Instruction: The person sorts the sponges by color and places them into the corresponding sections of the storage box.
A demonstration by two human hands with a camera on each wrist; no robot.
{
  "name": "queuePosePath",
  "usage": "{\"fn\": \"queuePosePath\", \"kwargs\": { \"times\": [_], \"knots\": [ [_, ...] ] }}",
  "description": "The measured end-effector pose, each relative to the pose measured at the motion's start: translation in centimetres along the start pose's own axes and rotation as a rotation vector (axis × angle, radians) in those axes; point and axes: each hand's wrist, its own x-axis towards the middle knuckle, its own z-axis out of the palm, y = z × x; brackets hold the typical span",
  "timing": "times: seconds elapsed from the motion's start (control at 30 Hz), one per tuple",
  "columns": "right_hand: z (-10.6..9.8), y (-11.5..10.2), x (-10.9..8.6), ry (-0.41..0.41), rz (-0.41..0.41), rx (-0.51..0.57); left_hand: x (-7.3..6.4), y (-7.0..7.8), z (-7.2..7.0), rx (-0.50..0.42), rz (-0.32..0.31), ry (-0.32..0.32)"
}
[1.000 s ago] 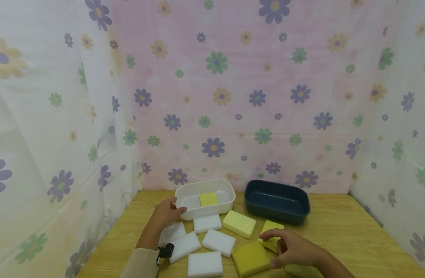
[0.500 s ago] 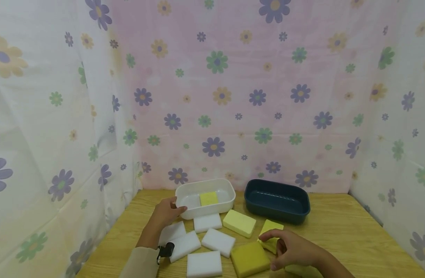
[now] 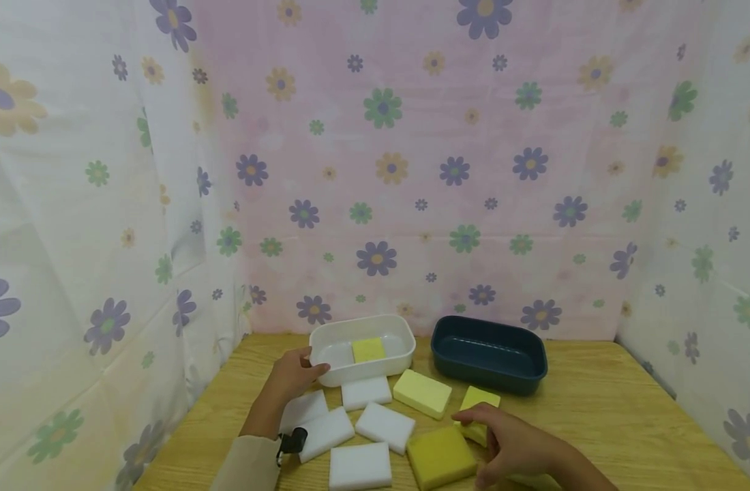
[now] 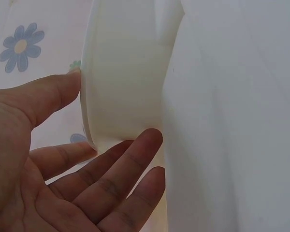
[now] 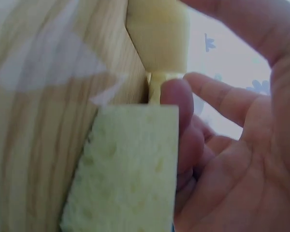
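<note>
Your nearest dark-yellow square foam sponge (image 3: 439, 455) lies flat at the near middle of the table (image 3: 614, 423), just left of your right hand (image 3: 515, 443). In the last half second that hand has tipped down a little, its thumb dropping nearer you; thumb and index finger stand wide apart and seem to hold nothing. I read that as lining up among the yellow pieces, with no grip made. Your left hand (image 3: 294, 375) has stayed put, its fingers bracketing the left end of the white rectangular plastic tub (image 3: 356, 374), where one bright-yellow square sponge (image 3: 367, 351) lies. The dark-blue rectangular plastic tub (image 3: 488, 382), far right, holds nothing visible.

Your right hand partly covers a yellow sponge (image 3: 482, 397) beyond it, so I can't tell whether it's one piece or two. The pale yellow-green foam block (image 5: 130, 174) in the right wrist view is cut off below; contact with your curled fingers is unclear.
</note>
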Motion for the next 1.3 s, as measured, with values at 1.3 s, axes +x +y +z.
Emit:
{"fn": "queuePosePath", "kwargs": {
  "times": [1.3],
  "knots": [
    [0.03,-0.1,0.45,0.083,-0.075,0.083,0.13,0.01,0.17,-0.018,-0.014,-0.002]
  ]
}}
